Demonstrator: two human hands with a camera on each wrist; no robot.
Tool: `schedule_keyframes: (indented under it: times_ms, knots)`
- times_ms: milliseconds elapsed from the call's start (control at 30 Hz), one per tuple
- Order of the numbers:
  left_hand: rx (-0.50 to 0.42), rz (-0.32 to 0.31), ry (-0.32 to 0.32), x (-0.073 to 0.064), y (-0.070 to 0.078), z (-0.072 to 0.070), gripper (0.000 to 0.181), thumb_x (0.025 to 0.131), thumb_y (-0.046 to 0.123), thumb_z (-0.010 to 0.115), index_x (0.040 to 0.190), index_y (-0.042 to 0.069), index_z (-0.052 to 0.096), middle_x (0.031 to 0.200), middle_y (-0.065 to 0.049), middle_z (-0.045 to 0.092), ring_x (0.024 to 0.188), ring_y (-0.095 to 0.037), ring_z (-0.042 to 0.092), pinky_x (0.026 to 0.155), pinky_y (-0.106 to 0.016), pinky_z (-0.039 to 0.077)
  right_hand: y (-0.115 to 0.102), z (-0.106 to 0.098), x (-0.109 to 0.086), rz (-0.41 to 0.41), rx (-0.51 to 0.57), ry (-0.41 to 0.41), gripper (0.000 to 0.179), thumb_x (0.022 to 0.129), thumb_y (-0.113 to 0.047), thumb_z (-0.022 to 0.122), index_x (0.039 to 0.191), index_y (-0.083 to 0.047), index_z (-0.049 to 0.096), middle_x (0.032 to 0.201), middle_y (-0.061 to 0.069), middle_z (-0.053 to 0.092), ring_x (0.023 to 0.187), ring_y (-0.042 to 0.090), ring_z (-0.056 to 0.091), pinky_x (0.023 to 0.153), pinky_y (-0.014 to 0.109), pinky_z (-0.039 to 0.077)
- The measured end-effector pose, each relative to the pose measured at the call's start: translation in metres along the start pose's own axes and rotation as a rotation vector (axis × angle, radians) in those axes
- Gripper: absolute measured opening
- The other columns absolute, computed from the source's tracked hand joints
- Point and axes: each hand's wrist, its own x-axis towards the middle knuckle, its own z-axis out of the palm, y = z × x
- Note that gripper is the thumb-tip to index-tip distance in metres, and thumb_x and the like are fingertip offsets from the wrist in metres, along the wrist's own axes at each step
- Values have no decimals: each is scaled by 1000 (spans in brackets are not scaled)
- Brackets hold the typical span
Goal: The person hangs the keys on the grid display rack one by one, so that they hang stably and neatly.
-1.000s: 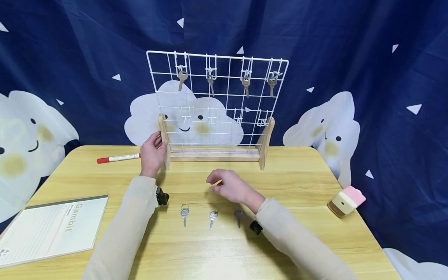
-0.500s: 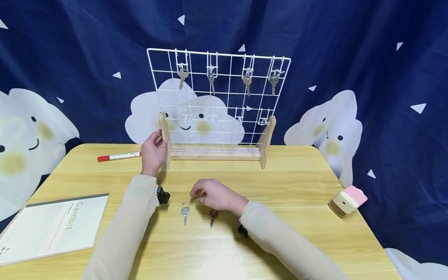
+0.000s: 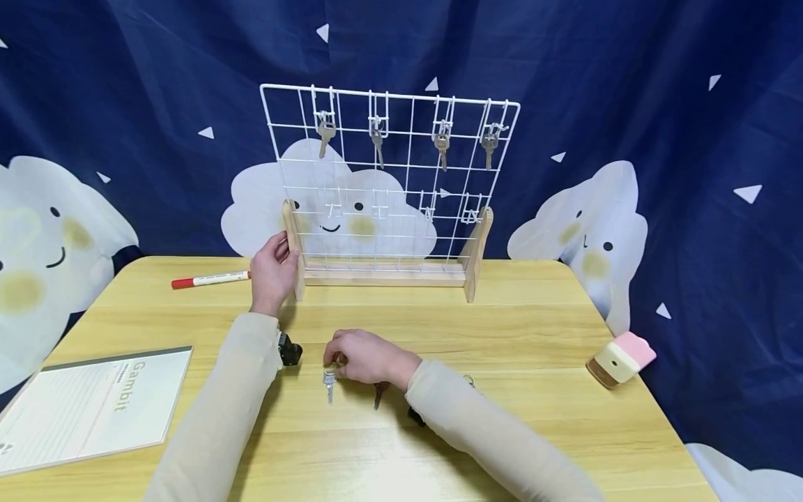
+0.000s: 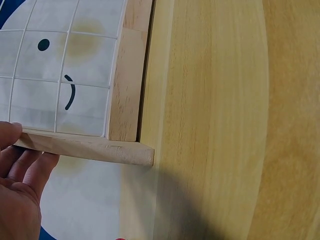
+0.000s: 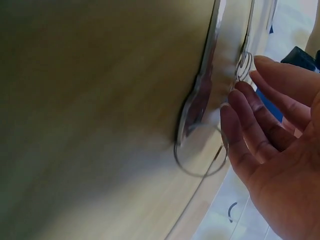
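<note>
Since the earlier frame, the right hand (image 3: pixel 364 355) has shifted leftward across the table (image 3: pixel 301 453) to the leftmost loose key (image 3: pixel 329 387), while the left hand (image 3: pixel 274 274) has remained at the rack. Behind the table hangs a dark blue curtain (image 3: pixel 564 56) printed with white clouds and triangles. The white wire rack (image 3: pixel 384 278), set in a wooden stand, occupies the rear of the table; the left hand grips its left wooden upright, thumb on one face and fingers on the other. The right hand's fingers are gently bent and parted, the tips at the leftmost loose key's ring; contact cannot be determined. A notebook (image 3: pixel 94 411) lies at left, a pink, cream and brown block (image 3: pixel 621 360) near the right edge, and a red-capped marker (image 3: pixel 210 279) beside the left hand. Four hanging keys (image 3: pixel 442 143) occupy the rack's upper hooks. The leftmost loose key lies flat, bit toward the viewer; a second loose key (image 3: pixel 379 395) lies in shadow beneath the right wrist. Part of a metal ring (image 3: pixel 469 380) shows beyond the right sleeve.
</note>
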Motion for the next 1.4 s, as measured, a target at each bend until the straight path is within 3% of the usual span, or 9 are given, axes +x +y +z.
schedule_keyframes:
  times_ms: [267,500,833,1133,1400]
  knots:
    - [-6,-1,4,0,1,0,43,98,4,57,141,1,51,134,-20,56,122,-26,55,101,-31,47,-5,2,4,47,-13,-15,22,85,-7,75,105,-13,70,96,-7,58,86,4,55,82,13,47]
    - [-7,1,0,0,0,1,43,98,4,56,141,1,50,134,-20,55,123,-26,55,102,-30,47,-8,3,8,25,-57,-22,32,85,-11,77,116,-12,70,101,-5,59,91,5,56,87,12,46]
    - [-18,11,-2,-1,2,0,43,98,3,57,141,0,50,135,-20,55,123,-26,55,101,-29,47,-6,4,10,72,-2,-32,21,86,-3,72,105,-13,72,97,-7,56,87,4,56,82,10,47]
    - [-17,-3,-7,-1,1,0,44,98,3,57,141,2,50,135,-20,55,123,-26,55,101,-29,47,-4,1,13,34,-25,-39,19,85,3,68,85,-16,66,83,-9,56,80,5,51,72,11,45]
    - [-12,-1,-9,-2,2,-2,44,98,3,56,141,1,50,136,-21,55,123,-27,55,101,-30,47,-2,-5,8,75,61,-63,16,89,-2,68,87,-17,66,84,-10,63,78,3,55,72,12,47]
